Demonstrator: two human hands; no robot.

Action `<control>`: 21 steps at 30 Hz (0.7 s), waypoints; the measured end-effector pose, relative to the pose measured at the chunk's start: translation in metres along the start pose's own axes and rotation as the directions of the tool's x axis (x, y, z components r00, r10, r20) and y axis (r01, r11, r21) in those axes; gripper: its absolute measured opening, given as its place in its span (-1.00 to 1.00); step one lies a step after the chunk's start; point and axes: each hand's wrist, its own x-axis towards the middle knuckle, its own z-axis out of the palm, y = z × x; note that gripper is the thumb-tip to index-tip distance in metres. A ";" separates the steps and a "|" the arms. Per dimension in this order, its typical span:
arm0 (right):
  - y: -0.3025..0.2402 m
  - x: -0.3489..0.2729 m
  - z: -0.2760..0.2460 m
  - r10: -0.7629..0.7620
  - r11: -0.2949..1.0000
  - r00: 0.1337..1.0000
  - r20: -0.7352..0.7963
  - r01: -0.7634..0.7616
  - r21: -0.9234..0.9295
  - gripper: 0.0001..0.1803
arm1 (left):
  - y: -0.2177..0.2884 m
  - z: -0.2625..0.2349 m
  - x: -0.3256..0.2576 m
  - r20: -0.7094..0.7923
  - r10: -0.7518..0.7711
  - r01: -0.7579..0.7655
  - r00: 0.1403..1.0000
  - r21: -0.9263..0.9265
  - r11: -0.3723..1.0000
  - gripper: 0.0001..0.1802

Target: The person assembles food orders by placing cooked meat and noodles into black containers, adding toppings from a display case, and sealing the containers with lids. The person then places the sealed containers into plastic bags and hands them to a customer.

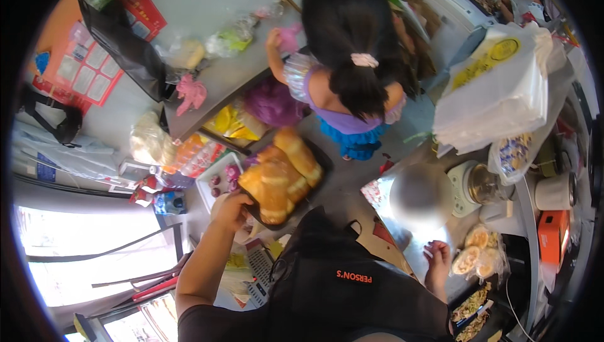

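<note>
My left hand [233, 212] is closed on the near-left edge of a dark baking tray [324, 164]. Several golden bread loaves [272, 181] lie on the tray, which is held out in front of me to the left. Off to the right, my right hand [438, 259] hovers over the edge of a shiny metal counter [412, 241]. Its fingers are loosely bent and apart, and I see nothing in them. Close beside it is a clear plastic bag of round, flat filled breads [481, 251].
Just ahead stands a child [343, 59] in purple and blue, at a grey table [223, 84]. A white tray with dark red pieces [216, 181] sits beyond my left hand. On the right are a green scale [462, 188], stacked white bags [494, 90] and trays of food [472, 304].
</note>
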 end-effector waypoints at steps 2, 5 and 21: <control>-0.016 0.014 0.022 -0.089 0.996 0.996 0.009 0.089 -0.004 -0.88 | 0.028 -0.016 0.011 -0.145 0.011 -0.035 0.989 -0.165 0.986 -0.62; -0.041 0.021 0.059 -0.169 0.986 0.985 0.018 0.168 0.020 -0.89 | 0.074 -0.044 0.056 -0.157 0.083 -0.126 0.984 -0.286 0.950 -0.60; 0.014 -0.066 0.183 -0.176 0.961 0.921 -0.347 0.084 -0.263 -0.76 | 0.214 -0.063 0.363 -0.382 0.304 -0.384 0.873 -0.152 0.911 -0.72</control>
